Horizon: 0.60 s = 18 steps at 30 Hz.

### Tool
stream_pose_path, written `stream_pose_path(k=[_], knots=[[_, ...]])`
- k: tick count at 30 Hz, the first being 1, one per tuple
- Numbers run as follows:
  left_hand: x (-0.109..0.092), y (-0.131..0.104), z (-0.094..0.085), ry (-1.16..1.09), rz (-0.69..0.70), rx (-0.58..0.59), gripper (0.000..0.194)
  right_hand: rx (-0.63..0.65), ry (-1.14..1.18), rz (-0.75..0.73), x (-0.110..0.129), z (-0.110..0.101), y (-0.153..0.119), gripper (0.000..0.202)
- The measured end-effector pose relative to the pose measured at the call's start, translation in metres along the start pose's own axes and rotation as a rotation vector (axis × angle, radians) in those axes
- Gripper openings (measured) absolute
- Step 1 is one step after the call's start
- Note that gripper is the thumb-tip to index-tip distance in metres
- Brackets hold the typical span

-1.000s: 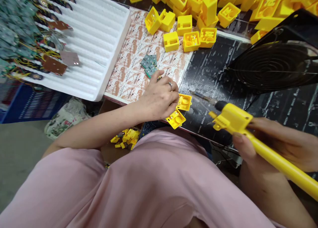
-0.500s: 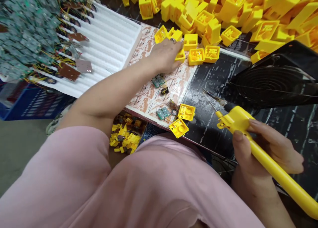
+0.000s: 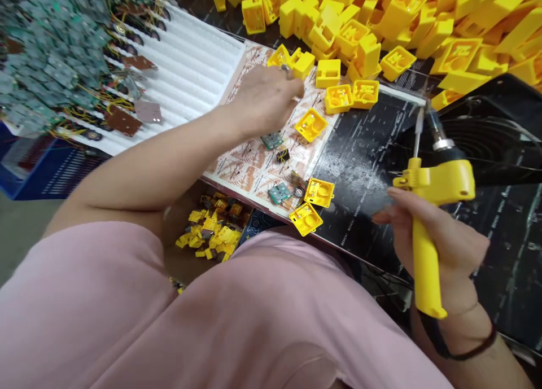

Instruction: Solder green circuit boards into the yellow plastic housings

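Observation:
My right hand (image 3: 440,231) is closed around the yellow handle of a soldering gun (image 3: 432,183), whose metal tip and feed tube point away over the black work surface. My left hand (image 3: 271,98) is above the patterned sheet, palm down with bent fingers, and nothing shows in it; its fingertips are partly hidden. A yellow housing (image 3: 311,125) lies just right of it. Under its near side are a green circuit board (image 3: 271,140) and a small black part with wires (image 3: 282,155). Closer to me, another circuit board (image 3: 280,193) lies beside an opened two-part yellow case (image 3: 319,192).
Yellow housings (image 3: 330,27) are heaped along the back. At left, wired circuit boards (image 3: 55,56) pile on white ridged foam (image 3: 203,56). A black fan (image 3: 478,129) stands at right. A blue crate (image 3: 63,171) and a box of yellow parts (image 3: 215,231) sit below.
My left hand has let go of a yellow housing and moved left, leaving it on the sheet. My right hand has swung the soldering gun's tip from pointing left to pointing away from me.

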<state>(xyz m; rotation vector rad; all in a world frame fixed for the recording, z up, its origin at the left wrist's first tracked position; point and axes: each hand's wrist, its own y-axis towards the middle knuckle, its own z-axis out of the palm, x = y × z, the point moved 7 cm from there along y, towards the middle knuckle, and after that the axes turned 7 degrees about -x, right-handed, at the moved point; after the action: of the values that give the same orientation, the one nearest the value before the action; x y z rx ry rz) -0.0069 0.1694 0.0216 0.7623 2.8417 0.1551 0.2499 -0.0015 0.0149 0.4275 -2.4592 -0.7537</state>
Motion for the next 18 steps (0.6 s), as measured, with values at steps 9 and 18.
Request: stream_pose_path(k=[9,18], knots=[[0.002,-0.082,0.016,0.128,0.353,0.054,0.031,0.128,0.056,-0.271,0.028,0.080,0.079,0.039],[0.005,-0.078,0.017,-0.155,0.328,-0.135,0.024,0.244,0.158,-0.259,0.021,0.146,0.103,0.040]])
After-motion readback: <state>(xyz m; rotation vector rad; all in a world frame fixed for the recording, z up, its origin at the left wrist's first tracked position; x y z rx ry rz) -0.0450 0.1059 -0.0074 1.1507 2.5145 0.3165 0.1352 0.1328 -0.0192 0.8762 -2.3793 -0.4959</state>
